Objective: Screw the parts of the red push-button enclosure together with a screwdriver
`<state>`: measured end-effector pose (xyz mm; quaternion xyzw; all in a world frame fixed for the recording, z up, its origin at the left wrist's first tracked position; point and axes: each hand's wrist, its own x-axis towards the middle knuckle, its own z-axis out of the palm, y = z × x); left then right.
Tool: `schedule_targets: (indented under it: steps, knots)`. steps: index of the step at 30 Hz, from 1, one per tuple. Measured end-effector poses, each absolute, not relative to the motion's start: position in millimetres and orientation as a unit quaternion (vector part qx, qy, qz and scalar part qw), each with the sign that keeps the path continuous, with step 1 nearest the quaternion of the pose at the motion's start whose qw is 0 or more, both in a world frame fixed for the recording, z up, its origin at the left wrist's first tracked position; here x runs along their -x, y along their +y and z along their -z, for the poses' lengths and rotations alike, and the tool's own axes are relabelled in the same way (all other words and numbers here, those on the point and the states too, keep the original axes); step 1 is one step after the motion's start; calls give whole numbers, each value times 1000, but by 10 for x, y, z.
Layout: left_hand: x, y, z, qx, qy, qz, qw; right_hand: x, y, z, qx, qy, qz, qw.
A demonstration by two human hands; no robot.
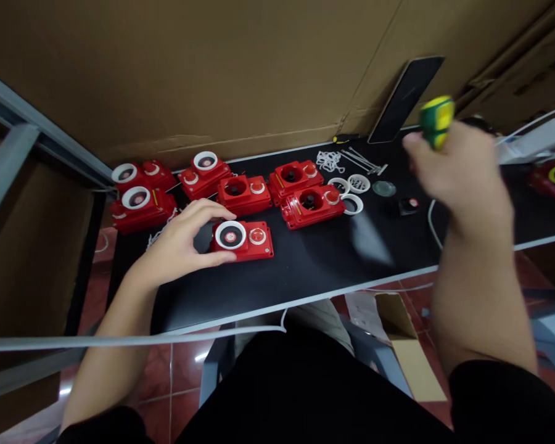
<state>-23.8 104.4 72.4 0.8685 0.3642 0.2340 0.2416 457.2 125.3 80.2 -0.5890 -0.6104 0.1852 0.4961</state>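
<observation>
My left hand (185, 243) grips a red box (258, 248) by its left end, thumb on the near side and fingers on the far side. A white ring (219, 236) with a dark round centre sits on this box, beside a red dome in a pale collar. Raised over the right part of the table, my right hand (462, 163) is closed around a screwdriver (437, 120) with a yellow and green handle. The hand is slightly blurred by motion, and the screwdriver's shaft cannot be made out.
Several similar red boxes (245, 194) stand along the back of the black table (305, 271). Loose white rings (353, 204), white cord (329, 161), cable ties (358, 160) and a clear disc (384, 188) lie right of them. A pale cable (166, 340) crosses in front.
</observation>
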Motion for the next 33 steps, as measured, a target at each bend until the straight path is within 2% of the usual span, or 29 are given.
schedule_targets:
  steps: [3,5,7,9,12,15,23,33]
  knots:
    - [257,1044,-635,-879,358,-177,260,-4264,942,-1141,651,-568,-22,503]
    - [229,1044,-565,-881,354,-164,268,-3948,735,-1290,615,-588,-13,526]
    - [187,1040,-506,-881,352,-163,271,-3627,575,-1346,586,-613,-49,528]
    - [149,1033,-465,-878,354,-175,269,-3360,488,-1311,574,-643,-150,485]
    - [109,1027,-430,-878,354,-191,260,-3085,468,-1152,519,-662,-271,468]
    - [85,1024,-404,-885,343,-198,246,-2910,485,-972,475,-669,-336,463]
    - [60,1000,-383,-888,348,-194,229,-2760,495,-710,471,-680,-337,450]
    - [52,1000,-394,-890,344,-197,225,-2772,509,-635,467,-656,-362,469]
